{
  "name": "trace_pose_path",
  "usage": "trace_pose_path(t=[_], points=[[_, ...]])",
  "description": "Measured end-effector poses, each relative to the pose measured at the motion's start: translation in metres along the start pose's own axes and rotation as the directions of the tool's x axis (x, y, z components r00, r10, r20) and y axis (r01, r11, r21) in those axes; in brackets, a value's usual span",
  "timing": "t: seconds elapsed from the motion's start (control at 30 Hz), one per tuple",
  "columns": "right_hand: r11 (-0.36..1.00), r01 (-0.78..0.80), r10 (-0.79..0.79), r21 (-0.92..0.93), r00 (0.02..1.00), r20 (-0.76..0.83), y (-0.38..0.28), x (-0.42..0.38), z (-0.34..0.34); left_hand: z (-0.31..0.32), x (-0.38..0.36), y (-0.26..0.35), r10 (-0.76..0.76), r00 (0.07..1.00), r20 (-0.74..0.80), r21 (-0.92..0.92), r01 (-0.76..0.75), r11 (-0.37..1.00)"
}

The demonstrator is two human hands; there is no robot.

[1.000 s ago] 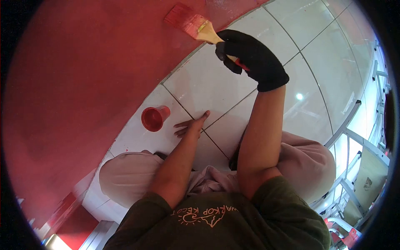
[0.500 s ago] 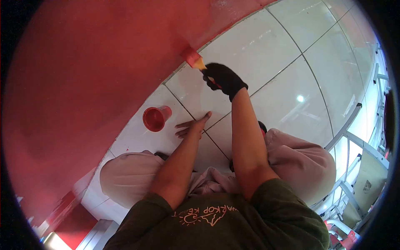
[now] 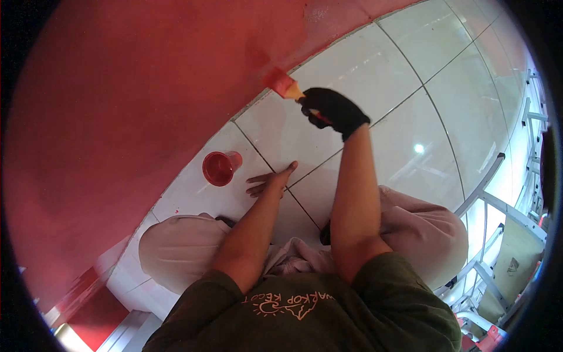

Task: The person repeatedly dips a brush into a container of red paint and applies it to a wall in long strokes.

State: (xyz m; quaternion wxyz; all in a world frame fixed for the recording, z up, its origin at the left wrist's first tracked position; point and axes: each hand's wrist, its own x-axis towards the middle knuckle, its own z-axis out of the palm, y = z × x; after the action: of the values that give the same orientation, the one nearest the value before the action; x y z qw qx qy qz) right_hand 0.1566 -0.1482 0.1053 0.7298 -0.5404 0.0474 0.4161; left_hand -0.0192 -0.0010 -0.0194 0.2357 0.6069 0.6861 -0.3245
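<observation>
My right hand (image 3: 335, 111), in a black glove, is closed around the handle of a paintbrush (image 3: 292, 91). The brush's red-coated bristles meet the red wall (image 3: 164, 88) just above its bottom edge. Bare and with fingers spread, my left hand (image 3: 271, 178) rests on the white floor tiles (image 3: 316, 188). Just left of those fingers stands a red plastic cup (image 3: 219, 168), its inside coated red.
A metal ladder (image 3: 498, 202) stands at the right, over the tiles. Small red drips (image 3: 177, 210) mark the floor near my left knee (image 3: 176, 246). The wall's lower edge runs diagonally across the view.
My right hand and the paintbrush have moved a little to the right along the wall's bottom edge. My left hand and the cup have stayed in place.
</observation>
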Motion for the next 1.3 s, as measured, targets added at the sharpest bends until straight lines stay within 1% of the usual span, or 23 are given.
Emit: trace_pose_path(t=[0.03,0.1,0.13,0.23,0.3,0.33,0.37,0.43,0.57,0.63,0.67,0.7,0.77,0.8,0.83,0.9,0.93,0.97,1.03,1.1,1.17,1.23,1.3], points=[[0.998,-0.048,0.047,-0.047,0.999,-0.015,0.017,0.016,-0.003,-0.001,-0.001,0.001,0.001,1.0,-0.002,0.0,-0.001,1.0],[0.999,-0.032,0.029,-0.029,0.995,-0.095,0.036,0.033,0.009,0.001,-0.002,0.001,0.006,1.0,-0.014,-0.01,-0.006,1.0],[0.999,-0.038,0.036,-0.024,0.995,-0.095,0.038,0.035,0.019,0.002,0.0,-0.001,0.0,1.0,-0.015,-0.005,0.0,1.0],[0.998,0.045,-0.04,0.051,0.995,-0.097,0.036,0.032,0.031,0.002,0.002,0.001,0.001,1.0,-0.012,-0.01,-0.001,1.0],[0.998,0.032,-0.037,0.058,0.996,0.085,0.033,0.022,0.027,-0.001,-0.002,0.0,0.008,1.0,-0.009,-0.014,-0.008,1.0],[0.997,-0.056,0.055,0.047,0.998,0.022,0.031,0.019,0.025,-0.002,-0.004,0.0,0.011,1.0,-0.007,-0.011,-0.011,1.0],[0.997,-0.055,0.054,0.047,0.998,0.018,0.036,0.02,0.02,-0.003,-0.006,0.0,0.019,1.0,0.007,-0.012,-0.019,1.0],[0.991,-0.131,0.133,0.036,0.989,-0.068,0.053,0.03,0.01,-0.004,-0.008,0.001,0.028,0.999,0.019,-0.015,-0.028,0.999],[0.982,-0.118,0.126,0.148,0.991,-0.048,0.062,0.044,0.026,0.001,0.001,0.003,-0.013,1.0,-0.011,0.006,0.013,1.0],[0.973,0.049,-0.051,0.226,0.999,0.0,0.048,0.04,0.04,0.002,0.004,0.002,-0.017,1.0,-0.012,0.005,0.017,1.0],[0.962,0.098,-0.121,0.257,0.99,0.074,0.035,0.032,0.045,0.0,0.001,0.002,-0.008,1.0,-0.005,-0.008,0.008,1.0],[0.962,0.095,-0.117,0.257,0.99,0.073,0.028,0.025,0.045,-0.002,-0.003,0.001,0.0,1.0,0.003,-0.021,0.0,1.0],[0.993,0.003,-0.021,0.119,0.989,0.147,0.02,0.012,0.034,-0.005,-0.008,0.001,0.002,1.0,0.006,-0.012,-0.002,1.0],[0.988,-0.059,0.04,0.143,0.99,0.133,0.021,0.008,0.024,-0.006,-0.01,0.002,0.007,1.0,0.008,-0.004,-0.007,1.0],[0.989,-0.055,0.037,0.14,0.991,0.133,0.026,0.01,0.02,-0.005,-0.008,0.002,0.011,1.0,0.009,-0.007,-0.011,1.0],[0.98,-0.166,0.165,0.106,0.986,0.019,0.043,0.023,0.011,-0.002,0.0,0.001,-0.007,1.0,0.007,-0.038,0.008,0.999],[0.968,-0.153,0.146,0.197,0.988,0.051,0.061,0.037,0.007,-0.001,0.0,0.0,-0.005,1.0,0.005,-0.038,0.005,0.999],[0.968,-0.152,0.145,0.199,0.988,0.051,0.065,0.042,0.011,-0.001,0.0,-0.001,0.006,1.0,0.013,-0.022,-0.006,1.0],[0.978,-0.043,0.053,0.205,0.998,-0.043,0.065,0.05,0.028,-0.002,-0.003,0.001,0.019,1.0,0.019,-0.007,-0.019,1.0],[0.974,0.002,0.002,0.225,1.0,-0.016,0.053,0.049,0.035,-0.005,-0.007,0.002,-0.005,1.0,-0.002,0.051,0.005,0.999],[0.984,0.099,-0.101,0.148,0.995,0.004,0.025,0.035,0.041,-0.005,-0.005,0.002,-0.005,1.0,0.006,0.055,0.005,0.998],[0.985,0.116,-0.121,0.13,0.992,0.028,-0.002,0.019,0.043,-0.006,-0.007,0.003,-0.003,1.0,0.02,0.053,0.002,0.999],[0.965,0.259,-0.253,-0.038,0.961,0.11,-0.024,0.007,0.044,-0.013,-0.015,0.002,0.021,0.998,0.058,0.049,-0.024,0.999]])
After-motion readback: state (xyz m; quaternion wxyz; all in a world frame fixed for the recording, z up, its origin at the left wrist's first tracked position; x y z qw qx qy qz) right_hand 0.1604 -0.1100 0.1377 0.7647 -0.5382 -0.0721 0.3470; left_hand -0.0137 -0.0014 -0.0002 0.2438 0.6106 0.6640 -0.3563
